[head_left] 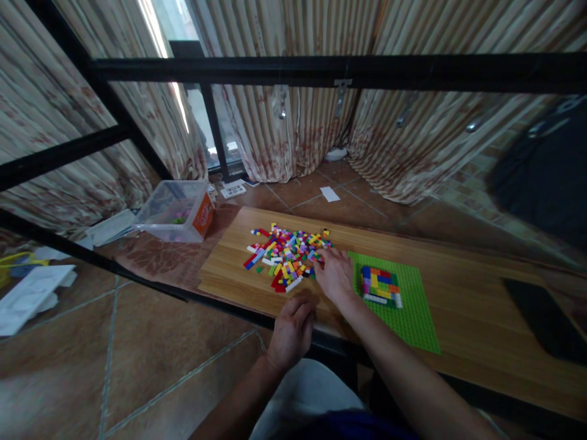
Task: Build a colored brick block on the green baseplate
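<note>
A heap of small coloured bricks (287,253) lies on a wooden table top (463,293). To its right sits a green baseplate (413,318) with a block of joined coloured bricks (380,285) on it. My right hand (334,275) reaches into the right edge of the heap, fingers curled down among the bricks; what they pinch is hidden. Resting on the table's near edge below the heap is my left hand (291,330), its fingers curled under and nothing showing in them.
A clear plastic box (177,211) with an orange label stands on the floor left of the table. Black metal bars (321,70) cross the view. Curtains hang behind. Papers (32,293) lie on the tiled floor at left. A dark flat object (541,318) lies on the table's right.
</note>
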A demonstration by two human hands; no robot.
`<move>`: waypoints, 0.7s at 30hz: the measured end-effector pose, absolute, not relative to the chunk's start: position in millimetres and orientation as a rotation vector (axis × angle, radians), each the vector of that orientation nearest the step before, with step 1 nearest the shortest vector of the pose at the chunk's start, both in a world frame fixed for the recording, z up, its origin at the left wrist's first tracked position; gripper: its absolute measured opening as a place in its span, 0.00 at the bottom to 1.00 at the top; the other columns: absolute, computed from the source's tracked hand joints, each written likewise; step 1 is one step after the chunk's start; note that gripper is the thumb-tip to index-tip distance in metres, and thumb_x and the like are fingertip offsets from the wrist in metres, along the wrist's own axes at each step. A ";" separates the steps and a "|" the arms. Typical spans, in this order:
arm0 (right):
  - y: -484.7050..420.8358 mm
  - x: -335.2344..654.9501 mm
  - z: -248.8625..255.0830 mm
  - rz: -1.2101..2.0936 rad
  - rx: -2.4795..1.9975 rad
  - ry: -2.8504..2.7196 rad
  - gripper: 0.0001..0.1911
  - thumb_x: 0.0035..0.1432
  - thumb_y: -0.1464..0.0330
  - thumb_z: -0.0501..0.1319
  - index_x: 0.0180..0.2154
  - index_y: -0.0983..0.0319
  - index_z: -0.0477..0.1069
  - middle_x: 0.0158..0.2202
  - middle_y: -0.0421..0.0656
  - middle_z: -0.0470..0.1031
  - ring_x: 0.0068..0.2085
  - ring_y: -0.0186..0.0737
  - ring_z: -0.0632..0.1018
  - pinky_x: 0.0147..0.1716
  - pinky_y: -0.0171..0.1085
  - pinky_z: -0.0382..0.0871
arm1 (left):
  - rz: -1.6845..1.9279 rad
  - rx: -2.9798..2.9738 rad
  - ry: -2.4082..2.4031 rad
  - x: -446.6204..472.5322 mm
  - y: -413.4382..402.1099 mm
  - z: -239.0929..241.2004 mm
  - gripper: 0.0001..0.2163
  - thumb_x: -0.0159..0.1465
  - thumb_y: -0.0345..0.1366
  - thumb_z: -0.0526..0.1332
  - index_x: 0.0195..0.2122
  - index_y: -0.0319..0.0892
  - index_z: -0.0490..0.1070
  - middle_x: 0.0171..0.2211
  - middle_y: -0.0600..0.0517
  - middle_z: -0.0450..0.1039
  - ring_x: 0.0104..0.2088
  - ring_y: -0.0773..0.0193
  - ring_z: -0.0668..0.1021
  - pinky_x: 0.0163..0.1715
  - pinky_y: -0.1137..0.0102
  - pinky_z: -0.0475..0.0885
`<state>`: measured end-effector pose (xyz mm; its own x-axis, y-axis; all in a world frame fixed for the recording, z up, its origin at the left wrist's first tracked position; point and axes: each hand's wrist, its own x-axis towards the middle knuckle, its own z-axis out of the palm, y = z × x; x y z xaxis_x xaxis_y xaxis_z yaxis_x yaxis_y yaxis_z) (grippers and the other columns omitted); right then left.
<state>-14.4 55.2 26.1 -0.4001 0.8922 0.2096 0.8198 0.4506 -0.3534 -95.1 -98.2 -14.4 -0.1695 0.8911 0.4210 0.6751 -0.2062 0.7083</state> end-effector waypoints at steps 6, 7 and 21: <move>45.5 -22.1 32.9 0.339 -1.176 -2.363 0.12 0.64 0.67 0.56 0.44 0.59 0.76 0.45 0.47 0.76 0.48 0.48 0.70 0.49 0.44 0.59 | 1.657 1.451 2.027 -143.2 -86.3 5.5 0.08 0.65 0.31 0.57 0.43 0.42 0.73 0.40 0.48 0.75 0.41 0.62 0.78 0.43 0.66 0.75; 44.4 -27.9 34.0 0.348 -1.114 -2.390 0.12 0.64 0.67 0.55 0.44 0.59 0.76 0.45 0.47 0.76 0.48 0.47 0.70 0.49 0.44 0.59 | 1.657 1.433 2.084 -153.5 -83.0 6.5 0.08 0.65 0.32 0.57 0.43 0.42 0.73 0.40 0.48 0.75 0.40 0.62 0.78 0.43 0.66 0.75; 39.6 -73.2 40.7 0.410 -0.985 -2.485 0.11 0.65 0.68 0.56 0.39 0.60 0.77 0.43 0.45 0.74 0.49 0.44 0.68 0.50 0.42 0.60 | 1.496 1.522 2.269 -185.0 -75.4 -14.7 0.10 0.64 0.37 0.59 0.43 0.39 0.74 0.40 0.46 0.76 0.40 0.59 0.78 0.44 0.64 0.74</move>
